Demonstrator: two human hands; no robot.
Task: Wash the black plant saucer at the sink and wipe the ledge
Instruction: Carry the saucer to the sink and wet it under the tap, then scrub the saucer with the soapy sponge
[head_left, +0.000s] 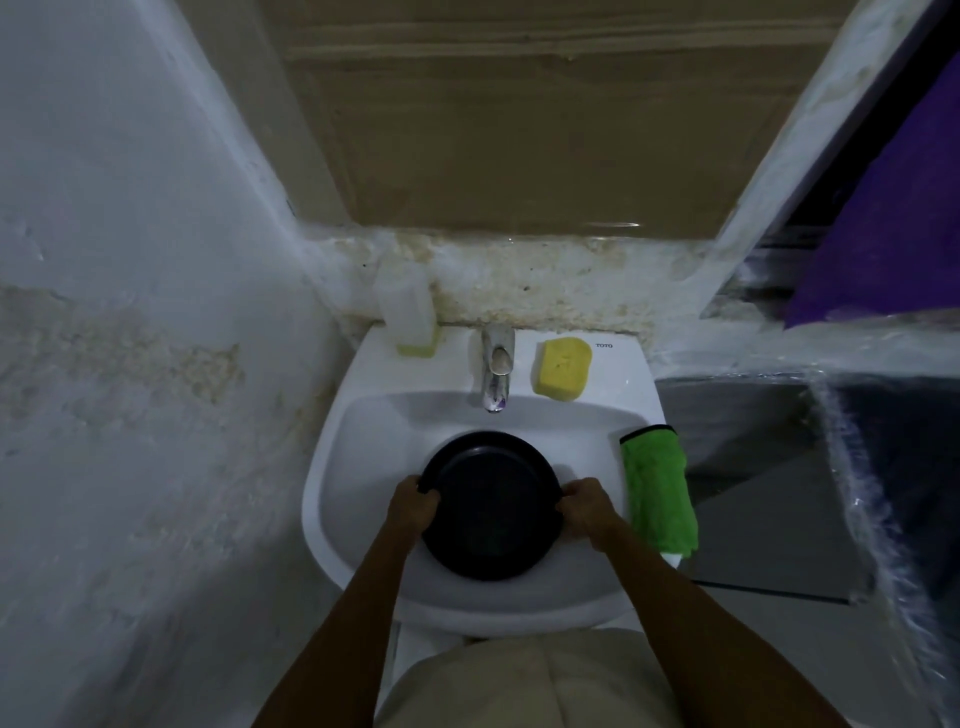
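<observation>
Head view: a person stood at a white sink (363, 415) in a narrow corner with stained white walls. Both bare hands held a black plant saucer (491, 506) over the basin, in front of the tap (496, 371). The left hand (415, 506) was clamped on the saucer's left rim, fingers curled over the edge. The right hand (587, 512) was clamped on the right rim the same way. The saucer faced open side up, roughly level, maybe tilted a little; whether it touched the basin floor couldn't be told. No water was seen running from the tap.

On the sink's back deck, a yellow sponge (562, 368) lay right of the tap, near the brand lettering. Left of the tap stood a translucent bottle (408, 306) with yellowish liquid at its bottom, against the wall. A green cloth (658, 491) with a dark edge hung over the sink's right rim, just beside the right hand but apart from it. Behind the sink ran a rough, discoloured ledge (545, 275), with a brown panel (519, 114) above it. A purple surface (893, 218) showed at far right. Beige clothing showed at the bottom edge.
</observation>
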